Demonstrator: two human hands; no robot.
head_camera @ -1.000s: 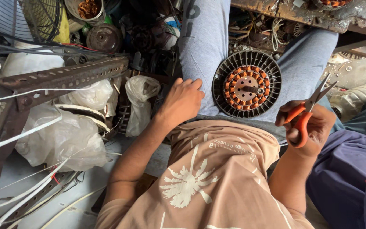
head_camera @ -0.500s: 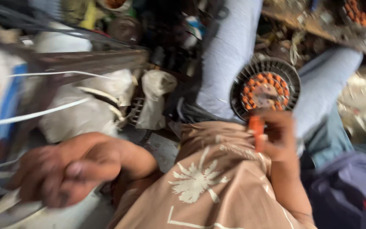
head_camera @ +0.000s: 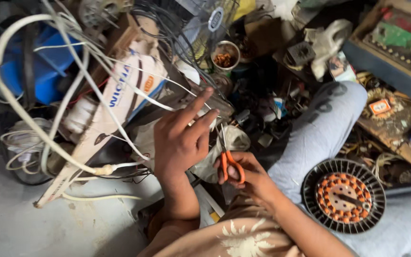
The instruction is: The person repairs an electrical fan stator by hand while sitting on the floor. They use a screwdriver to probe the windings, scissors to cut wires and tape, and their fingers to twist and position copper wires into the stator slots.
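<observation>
Head view, looking down over the person's lap onto a cluttered floor. Left hand (head_camera: 181,140) is raised at centre frame, palm away from the camera, index finger extended up and to the right, the other fingers curled toward the thumb; it appears to pinch a thin white wire (head_camera: 134,83) near the fingertips, though the exact contact is too small to confirm. Right hand (head_camera: 250,178) sits just right of and below the left, closed through the orange handles of a pair of scissors (head_camera: 228,157); the blades point up toward the left hand's fingers and stand slightly parted. Whether the blades touch the wire cannot be told. A fan motor stator (head_camera: 343,195), round with a dark ribbed rim and a ring of copper-orange windings, rests on the person's right thigh in light grey trousers (head_camera: 324,133), well apart from both hands. Left of the hands: a thick white cable (head_camera: 48,138) looping over a long white printed carton (head_camera: 115,104), blue plastic items (head_camera: 48,66) behind it. Above the hands: a small round tin (head_camera: 225,56) holding brownish bits, beside a wire fan guard (head_camera: 205,28). A crumpled whitish plastic bag (head_camera: 236,140) lies directly behind the scissors. Bare grey concrete floor (head_camera: 20,223) at lower left. The person's patterned tan shirt (head_camera: 229,238) fills the bottom edge.
</observation>
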